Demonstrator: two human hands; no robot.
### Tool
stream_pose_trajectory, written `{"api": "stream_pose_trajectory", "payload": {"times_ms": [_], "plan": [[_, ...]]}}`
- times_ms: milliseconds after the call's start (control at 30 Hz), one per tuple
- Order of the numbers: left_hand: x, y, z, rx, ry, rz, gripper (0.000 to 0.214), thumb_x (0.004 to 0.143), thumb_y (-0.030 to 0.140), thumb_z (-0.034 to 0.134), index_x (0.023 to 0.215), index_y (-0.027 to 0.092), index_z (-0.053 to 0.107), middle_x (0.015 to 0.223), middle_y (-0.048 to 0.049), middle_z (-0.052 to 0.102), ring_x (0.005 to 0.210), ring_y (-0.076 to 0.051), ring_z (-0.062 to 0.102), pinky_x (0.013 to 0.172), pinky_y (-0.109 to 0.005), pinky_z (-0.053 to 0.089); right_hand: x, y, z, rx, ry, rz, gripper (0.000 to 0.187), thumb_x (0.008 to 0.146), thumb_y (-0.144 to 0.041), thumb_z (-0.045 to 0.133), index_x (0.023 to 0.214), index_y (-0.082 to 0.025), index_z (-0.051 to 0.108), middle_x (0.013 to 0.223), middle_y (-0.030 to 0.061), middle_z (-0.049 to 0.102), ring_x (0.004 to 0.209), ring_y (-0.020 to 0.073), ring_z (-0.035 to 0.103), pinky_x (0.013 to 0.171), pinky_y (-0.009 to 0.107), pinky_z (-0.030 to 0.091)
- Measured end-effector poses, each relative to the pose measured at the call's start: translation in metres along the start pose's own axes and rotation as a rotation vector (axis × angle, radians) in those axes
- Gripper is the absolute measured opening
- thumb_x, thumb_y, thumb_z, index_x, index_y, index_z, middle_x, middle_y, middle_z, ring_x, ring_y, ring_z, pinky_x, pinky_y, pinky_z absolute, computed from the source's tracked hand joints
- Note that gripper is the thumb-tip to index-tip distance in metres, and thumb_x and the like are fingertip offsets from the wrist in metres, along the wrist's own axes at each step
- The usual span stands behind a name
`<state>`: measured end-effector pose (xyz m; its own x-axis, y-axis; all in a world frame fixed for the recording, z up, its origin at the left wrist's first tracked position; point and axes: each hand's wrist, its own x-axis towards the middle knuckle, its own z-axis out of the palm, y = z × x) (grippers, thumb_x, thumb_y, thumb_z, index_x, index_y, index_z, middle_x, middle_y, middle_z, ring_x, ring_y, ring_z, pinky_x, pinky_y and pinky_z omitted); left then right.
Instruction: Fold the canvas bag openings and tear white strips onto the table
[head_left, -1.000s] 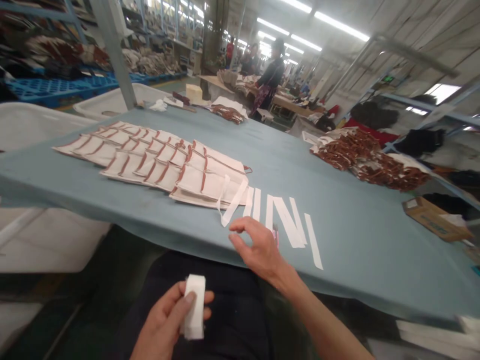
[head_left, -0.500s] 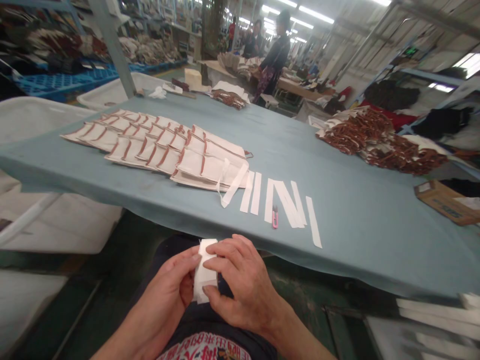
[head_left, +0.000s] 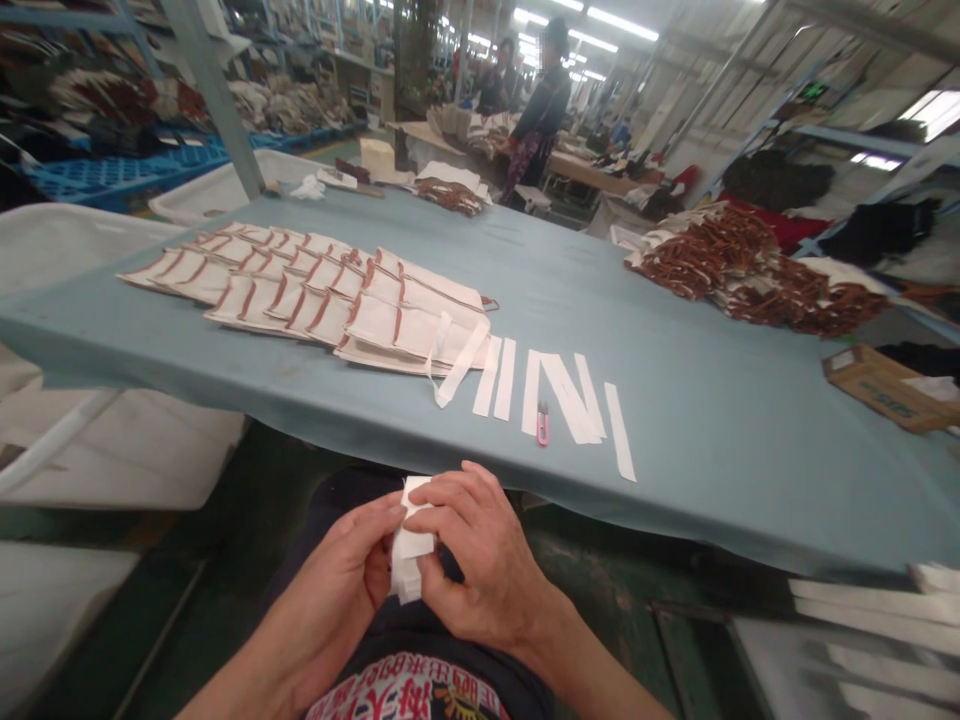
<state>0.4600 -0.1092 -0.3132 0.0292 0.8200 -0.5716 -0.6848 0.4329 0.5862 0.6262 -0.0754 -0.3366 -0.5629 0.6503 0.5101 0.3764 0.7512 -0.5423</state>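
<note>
Over my lap, below the table's near edge, both hands grip a small folded wad of white strip (head_left: 409, 560). My left hand (head_left: 337, 590) pinches it from the left. My right hand (head_left: 476, 565) curls around its right side, fingertips on its top. On the blue-grey table (head_left: 675, 440) just beyond lie several white strips (head_left: 555, 395) side by side, with a small pink thread snipper (head_left: 542, 425) among them. To their left spreads an overlapping row of cream bags with brown trim (head_left: 315, 295).
A heap of brown-trimmed pieces (head_left: 750, 270) lies at the table's far right, and a cardboard box (head_left: 889, 385) sits beyond the right edge. White bins (head_left: 82, 440) stand at the left. Other people (head_left: 536, 110) work at a distant table. White boards (head_left: 862, 600) lie at lower right.
My right hand has come back from the table edge to the white wad in my left hand, and both now grip it. The view has tilted slightly.
</note>
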Motion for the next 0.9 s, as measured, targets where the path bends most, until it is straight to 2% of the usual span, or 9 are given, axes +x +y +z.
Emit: {"api": "stream_pose_trajectory", "payload": {"times_ms": [167, 267, 367, 433, 567, 700, 800, 900], "plan": [[0.001, -0.003, -0.003, 0.015, -0.009, 0.017, 0.028, 0.064, 0.029, 0.102, 0.078, 0.014, 0.084, 0.077, -0.0012, 0.079, 0.071, -0.013, 0.068, 0.065, -0.018, 0.059, -0.001, 0.001, 0.007, 0.036, 0.025, 0.059, 0.026, 0.088, -0.010, 0.064, 0.107, -0.027, 0.067, 0.117, 0.0039, 0.080, 0.115, 0.0236, 0.070, 0.120, 0.051, 0.039], [0.004, -0.008, -0.010, 0.021, 0.014, 0.028, 0.030, 0.066, 0.036, 0.102, 0.078, 0.016, 0.083, 0.078, -0.0008, 0.079, 0.074, -0.014, 0.068, 0.070, -0.019, 0.059, 0.000, 0.002, 0.010, 0.088, 0.094, 0.095, 0.014, 0.096, -0.013, 0.065, 0.094, -0.026, 0.067, 0.107, 0.0034, 0.081, 0.104, 0.0212, 0.073, 0.109, 0.046, 0.047], [0.005, -0.012, -0.016, 0.085, -0.049, -0.005, 0.040, 0.082, 0.053, 0.089, 0.094, 0.015, 0.085, 0.087, -0.0055, 0.081, 0.079, -0.019, 0.070, 0.076, -0.025, 0.059, 0.001, 0.002, 0.012, 0.196, 0.163, 0.224, 0.014, 0.099, -0.017, 0.063, 0.089, -0.025, 0.068, 0.097, 0.0031, 0.080, 0.091, 0.0199, 0.071, 0.087, 0.038, 0.053], [0.004, -0.012, -0.017, 0.149, -0.110, 0.007, 0.049, 0.089, 0.060, 0.081, 0.106, 0.014, 0.085, 0.095, -0.0091, 0.083, 0.085, -0.023, 0.072, 0.081, -0.029, 0.059, 0.002, 0.002, 0.014, 0.252, 0.173, 0.341, 0.013, 0.099, -0.020, 0.063, 0.088, -0.024, 0.070, 0.092, 0.0028, 0.079, 0.087, 0.0203, 0.070, 0.081, 0.036, 0.053], [0.004, -0.011, -0.016, 0.231, -0.164, 0.065, 0.053, 0.081, 0.052, 0.090, 0.118, 0.015, 0.082, 0.106, -0.0109, 0.084, 0.090, -0.025, 0.074, 0.084, -0.031, 0.057, 0.004, 0.004, 0.020, 0.253, 0.176, 0.483, 0.013, 0.096, -0.025, 0.066, 0.084, -0.024, 0.070, 0.086, 0.0034, 0.076, 0.083, 0.0218, 0.069, 0.078, 0.035, 0.054], [0.012, -0.018, -0.019, 0.304, -0.047, 0.127, 0.063, 0.074, 0.053, 0.094, 0.121, 0.014, 0.079, 0.099, -0.0089, 0.085, 0.086, -0.025, 0.075, 0.079, -0.028, 0.056, 0.007, 0.005, 0.032, 0.250, 0.196, 0.585, 0.013, 0.092, -0.027, 0.068, 0.080, -0.024, 0.069, 0.084, 0.0032, 0.075, 0.080, 0.0223, 0.071, 0.077, 0.034, 0.055], [0.018, -0.025, -0.021, 0.379, 0.046, 0.201, 0.054, 0.080, 0.057, 0.088, 0.112, 0.015, 0.080, 0.088, -0.0062, 0.084, 0.075, -0.022, 0.071, 0.071, -0.025, 0.053, 0.014, 0.005, 0.035, 0.361, 0.184, 0.659, 0.015, 0.094, -0.033, 0.067, 0.082, -0.024, 0.070, 0.079, 0.0026, 0.074, 0.070, 0.0209, 0.069, 0.064, 0.031, 0.056], [0.020, -0.027, -0.021, 0.436, 0.085, 0.282, 0.042, 0.082, 0.056, 0.085, 0.097, 0.017, 0.080, 0.078, -0.0040, 0.082, 0.065, -0.019, 0.066, 0.065, -0.024, 0.050, 0.031, 0.008, 0.026, 0.478, 0.224, 0.706, 0.025, 0.098, -0.043, 0.063, 0.086, -0.023, 0.070, 0.075, 0.0028, 0.073, 0.064, 0.0191, 0.066, 0.054, 0.029, 0.053]]}}
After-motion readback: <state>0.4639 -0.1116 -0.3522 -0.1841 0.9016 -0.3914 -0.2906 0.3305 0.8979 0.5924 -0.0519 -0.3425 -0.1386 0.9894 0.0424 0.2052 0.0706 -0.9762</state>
